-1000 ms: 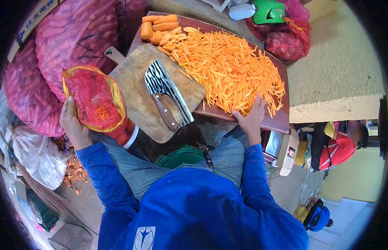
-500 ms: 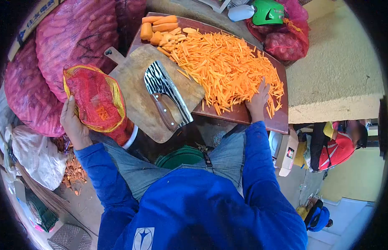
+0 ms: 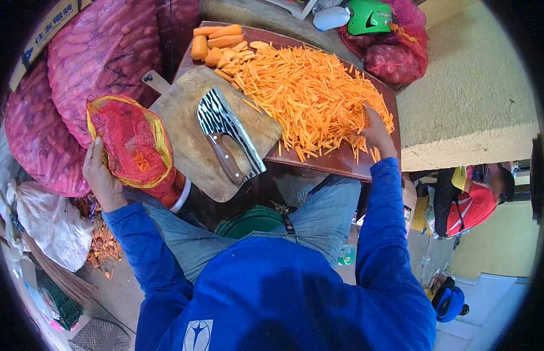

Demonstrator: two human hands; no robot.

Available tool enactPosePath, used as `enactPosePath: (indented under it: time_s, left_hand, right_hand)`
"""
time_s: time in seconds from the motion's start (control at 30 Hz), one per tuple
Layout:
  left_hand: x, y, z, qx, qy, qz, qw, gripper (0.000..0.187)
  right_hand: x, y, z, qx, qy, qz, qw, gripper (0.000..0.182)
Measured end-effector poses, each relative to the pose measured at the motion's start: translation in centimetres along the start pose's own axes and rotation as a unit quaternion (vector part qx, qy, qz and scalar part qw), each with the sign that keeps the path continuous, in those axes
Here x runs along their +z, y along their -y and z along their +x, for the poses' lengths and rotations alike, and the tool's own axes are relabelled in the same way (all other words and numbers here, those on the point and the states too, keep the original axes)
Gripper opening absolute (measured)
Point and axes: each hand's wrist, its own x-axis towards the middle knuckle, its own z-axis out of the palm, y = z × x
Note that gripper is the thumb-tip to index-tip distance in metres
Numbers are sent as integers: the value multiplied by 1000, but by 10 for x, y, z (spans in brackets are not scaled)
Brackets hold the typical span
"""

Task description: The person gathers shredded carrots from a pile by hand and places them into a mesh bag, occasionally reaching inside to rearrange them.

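My left hand [image 3: 99, 175] grips the yellow-rimmed mouth of a red mesh sack [image 3: 128, 140], holding it wide at the left. My right hand [image 3: 378, 130] rests on the right edge of a big pile of carrot sticks [image 3: 313, 93] spread over a dark red board [image 3: 342, 164]; its fingers are among the sticks. A cleaver [image 3: 225, 131] with a striped blade and wooden handle lies flat on a wooden cutting board [image 3: 184, 123] between my hands. Several whole peeled carrot pieces [image 3: 216, 41] sit at the far end of the red board.
Large full red mesh sacks [image 3: 90, 52] are stacked at the left. A green bucket [image 3: 251, 219] stands by my knees. Carrot peelings [image 3: 105, 245] litter the floor at left. More red sacks and a green object [image 3: 368, 17] lie beyond the board. Another person in red [image 3: 467, 205] sits at right.
My right hand has slid from the near edge of the red board up and to the right along the carrot pile. The left hand keeps its hold on the sack.
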Motion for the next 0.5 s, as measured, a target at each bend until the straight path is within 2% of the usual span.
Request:
enactPosePath:
  time_s: [0.03, 0.1, 0.13, 0.17, 0.23, 0.27, 0.3, 0.37, 0.4, 0.43, 0.5]
  left_hand:
    - [-2, 0, 2, -3, 3, -1, 1000, 22]
    - [-3, 0, 2, -9, 5, 1, 1000, 22]
    - [-2, -2, 2, -6, 5, 10, 1000, 22]
    - [-1, -4, 1, -3, 5, 20, 1000, 23]
    - [-1, -5, 0, -9, 2, 19, 1000, 23]
    - [-1, -6, 0, -11, 2, 14, 1000, 23]
    - [-1, -6, 1, -13, 2, 18, 1000, 23]
    - [-4, -6, 1, 4, -19, 47, 999, 25]
    - [-6, -6, 2, 3, -19, 50, 999, 25]
    - [-8, -7, 3, -2, -20, 46, 999, 26]
    - [-9, -8, 3, -6, -21, 44, 999, 28]
  right_hand:
    - [-12, 3, 3, 1, 3, 1, 1000, 83]
    - [-32, -7, 6, 175, 89, 91, 976, 61]
    - [-34, -13, 5, 106, 42, 85, 990, 42]
    - [-35, -19, 4, 108, 45, 86, 989, 42]
    - [-37, -30, 3, 186, -60, 178, 964, 37]
    - [-37, -39, 1, 190, -91, 165, 964, 29]
    - [-36, -53, -2, 192, -88, 166, 963, 29]
    - [-29, -96, -7, 178, -159, 172, 956, 25]
    - [-20, -142, -9, 182, -175, 217, 943, 22]
    - [-21, -143, -8, 184, -174, 218, 942, 22]
    - [-25, -147, -5, 280, -200, 311, 886, 24]
